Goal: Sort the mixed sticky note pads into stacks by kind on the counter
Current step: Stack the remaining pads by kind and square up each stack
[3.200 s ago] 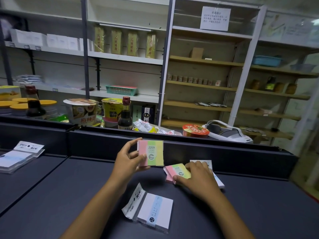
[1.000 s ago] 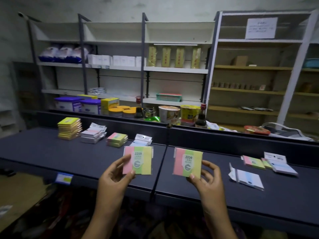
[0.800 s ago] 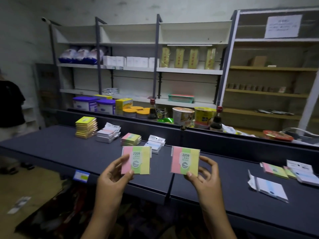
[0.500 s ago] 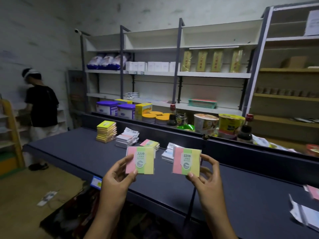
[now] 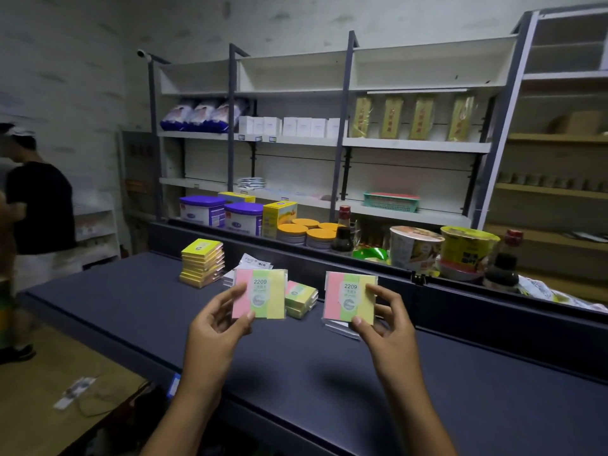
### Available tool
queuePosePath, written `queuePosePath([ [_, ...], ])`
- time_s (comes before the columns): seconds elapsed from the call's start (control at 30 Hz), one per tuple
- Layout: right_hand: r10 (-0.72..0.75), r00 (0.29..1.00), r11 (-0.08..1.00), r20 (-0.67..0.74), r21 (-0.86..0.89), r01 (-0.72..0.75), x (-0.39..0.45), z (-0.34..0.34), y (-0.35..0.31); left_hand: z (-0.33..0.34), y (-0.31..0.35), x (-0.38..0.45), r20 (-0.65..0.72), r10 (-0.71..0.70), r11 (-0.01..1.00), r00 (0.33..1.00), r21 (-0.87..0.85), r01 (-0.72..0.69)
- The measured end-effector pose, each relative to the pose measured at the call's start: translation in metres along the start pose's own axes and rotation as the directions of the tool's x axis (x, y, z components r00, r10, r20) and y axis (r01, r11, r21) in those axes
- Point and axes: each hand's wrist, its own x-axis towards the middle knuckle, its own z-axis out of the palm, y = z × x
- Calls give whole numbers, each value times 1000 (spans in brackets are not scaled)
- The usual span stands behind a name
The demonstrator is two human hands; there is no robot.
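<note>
My left hand (image 5: 217, 327) pinches a pink, green and yellow striped pad (image 5: 263, 299) marked 2209, held upright above the dark counter (image 5: 131, 311). My right hand (image 5: 385, 327) pinches a second striped pad of the same kind (image 5: 342, 301). Behind them on the counter lies a short stack of striped pads (image 5: 301, 299). A tall stack of yellow pads (image 5: 202, 263) stands further left. White wrapped pads (image 5: 253, 263) lie partly hidden behind the left pad, and another white stack (image 5: 339, 327) shows under the right pad.
A raised ledge (image 5: 329, 261) runs along the counter's back with tubs, cup noodles and sauce bottles (image 5: 343, 233) behind it. Shelving fills the far wall. A person in a black shirt (image 5: 36, 209) stands at the left. The counter's front edge (image 5: 115, 337) drops to the floor.
My view has swung left along the counter and moved closer to the sorted stacks. Both hands still hold their striped pads, which now sit nearer the striped stack.
</note>
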Motion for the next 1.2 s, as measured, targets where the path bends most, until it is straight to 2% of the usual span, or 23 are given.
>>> queuePosePath([
  [0.37,11,991,992,-132,-120,-27,62,73,32,-20,-63,129,217,24,999,976,-32,-17],
  [0.7,-87,970,960,-228,-279,21,114,99,44,-10,-105,213,337,8,1000,942,-8,-5],
  [0.87,-83,972,953,-221,-303,13,137,104,53,-8,-120,240,365,0,999,931,-38,15],
  [1.03,4,983,931,-185,-358,-71,144,111,83,-6,-128,254,376,-16,996,926,-79,50],
  [1.2,89,990,942,-107,-313,-119,142,121,97,2,-133,263,429,-51,993,902,-76,93],
])
